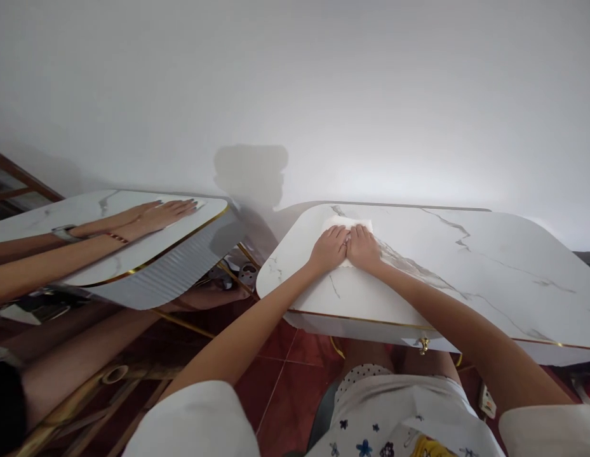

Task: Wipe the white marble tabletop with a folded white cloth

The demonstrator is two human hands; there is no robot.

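Note:
My left hand (329,248) and my right hand (364,247) lie side by side, palms down, on a folded white cloth (348,223) near the far left corner of a white marble-patterned table (466,273). The fingers of both hands are stretched flat and press on the cloth, with the thumbs touching in the middle. Most of the cloth is covered by my hands; only its far edge shows beyond the fingertips.
Another person's two arms, one with a wristwatch (66,232) and a bracelet, rest hands flat on a second white table (147,266) to the left. A gap with red floor tiles (275,355) separates the tables. A white wall stands right behind both.

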